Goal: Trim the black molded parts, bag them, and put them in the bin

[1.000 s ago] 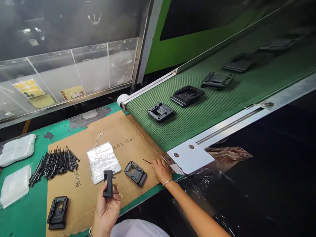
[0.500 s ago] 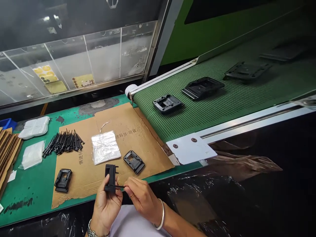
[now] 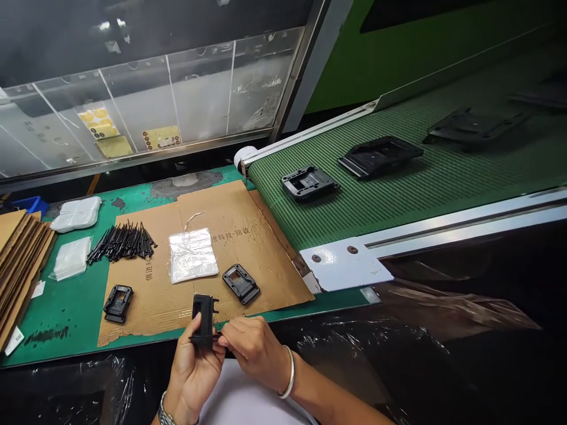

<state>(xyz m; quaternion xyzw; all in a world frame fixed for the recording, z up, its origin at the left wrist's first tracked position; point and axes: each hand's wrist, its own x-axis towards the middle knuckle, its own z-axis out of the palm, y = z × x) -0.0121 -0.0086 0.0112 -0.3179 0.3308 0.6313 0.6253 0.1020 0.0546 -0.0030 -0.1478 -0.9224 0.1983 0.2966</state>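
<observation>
My left hand grips a black plastic bracket on edge, its prongs pointing right. My right hand pinches the end of a thin black pin at the bracket's lower right side. A short dark tip shows on the bracket's left side, level with the pin. Two similar black frames lie on the cardboard: one frame just beyond my right hand, another frame to the left. A heap of black pins lies at the cardboard's left edge, partly on the green table.
Clear plastic bags lie on the cardboard sheet. More bag stacks and piled cardboard are at left. On the right, a green conveyor belt carries several black parts. Its white end plate borders the table.
My right hand has come closer to the bracket, and less of the pin shows between them. A tip now shows on the bracket's left side. The camera view has shifted slightly.
</observation>
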